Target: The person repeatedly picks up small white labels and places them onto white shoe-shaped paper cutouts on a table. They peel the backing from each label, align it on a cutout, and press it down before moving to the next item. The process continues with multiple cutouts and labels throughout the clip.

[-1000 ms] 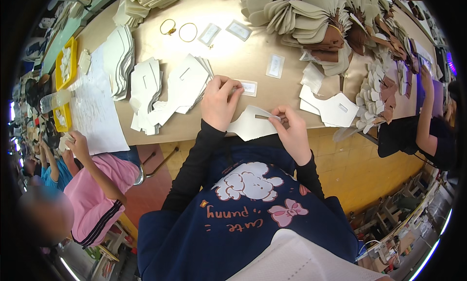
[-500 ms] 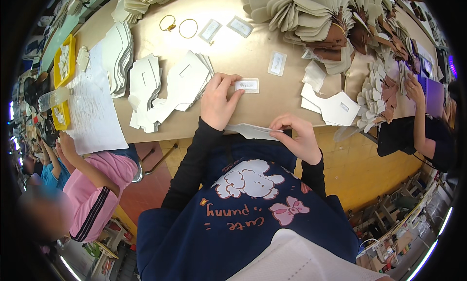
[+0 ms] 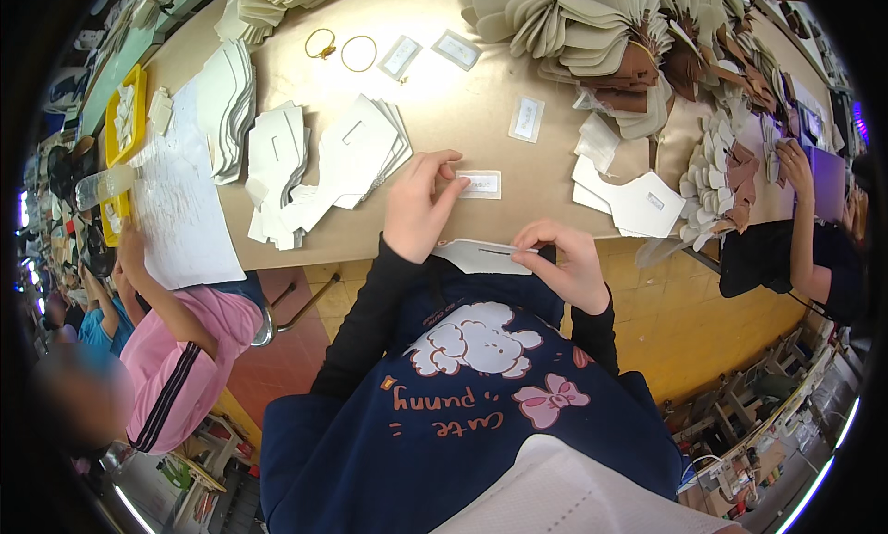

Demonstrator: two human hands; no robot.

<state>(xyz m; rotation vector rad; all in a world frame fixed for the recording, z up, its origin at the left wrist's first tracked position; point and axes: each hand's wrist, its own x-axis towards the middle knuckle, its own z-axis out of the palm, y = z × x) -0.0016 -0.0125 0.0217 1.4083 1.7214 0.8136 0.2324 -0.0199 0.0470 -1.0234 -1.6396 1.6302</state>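
Just above the table's front edge, my left hand (image 3: pixel 421 208) has thumb and fingers at the left end of a small white rectangular label (image 3: pixel 481 186) with a printed strip on it. The thumb overlaps the label's edge. My right hand (image 3: pixel 561 257) pinches the right end of a white cut panel (image 3: pixel 476 256), which lies at the table edge against my body. A thin dark slit shows in this panel. More of these white panels (image 3: pixel 356 144) with rectangular slots lie stacked beyond my left hand. Another label (image 3: pixel 526 119) rests farther off on the table.
Two more labels (image 3: pixel 400 58) and rubber bands (image 3: pixel 358 54) lie toward the back. Fanned beige and brown pieces (image 3: pixel 592 35) fill the far right; white panels (image 3: pixel 638 201) lie nearer. Yellow trays (image 3: pixel 126 109) stand left. People sit on both sides, one in a pink sleeve (image 3: pixel 199 335).
My left hand and the label have come nearer to me and slightly right. The white panel has tipped so that more of its face and its slit show. My right hand has barely moved.
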